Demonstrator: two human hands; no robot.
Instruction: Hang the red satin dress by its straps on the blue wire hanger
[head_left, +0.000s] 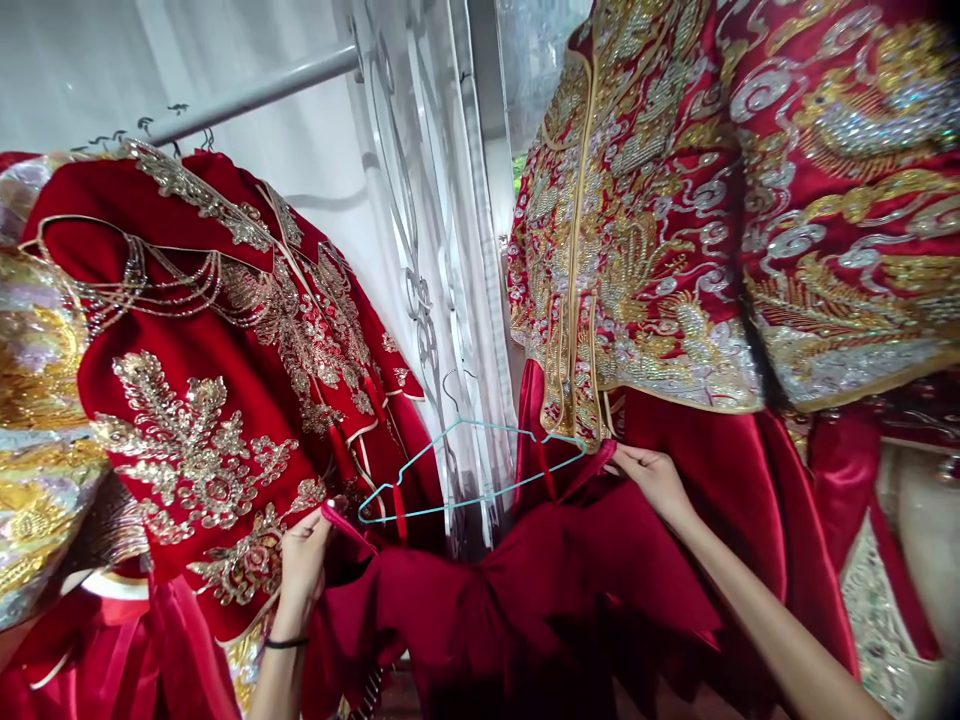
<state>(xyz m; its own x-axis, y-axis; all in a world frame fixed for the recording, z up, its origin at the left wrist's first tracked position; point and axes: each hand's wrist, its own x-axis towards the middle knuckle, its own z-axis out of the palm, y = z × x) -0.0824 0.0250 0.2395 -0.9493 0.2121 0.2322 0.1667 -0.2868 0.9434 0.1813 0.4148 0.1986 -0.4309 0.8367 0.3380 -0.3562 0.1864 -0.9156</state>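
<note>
A dark red dress (480,610) hangs in front of me by thin red loops from a light teal wire hanger (461,425). My left hand (306,550), with a black band at the wrist, pinches the dress's left shoulder strap. On the other side my right hand (651,482) grips the right strap between thumb and fingers. Both straps are pulled outward past the ends of the hanger. The hanger's hook points upward, and I cannot tell whether it rests on anything. The lower part of the dress runs out of the frame.
Left of the dress, a red jacket with silver beading (255,330) hangs under a metal rail (262,95). A red and gold embroidered jacket (630,230) hangs close on the right. Between them stand white curtains and a scrolled metal frame (420,300).
</note>
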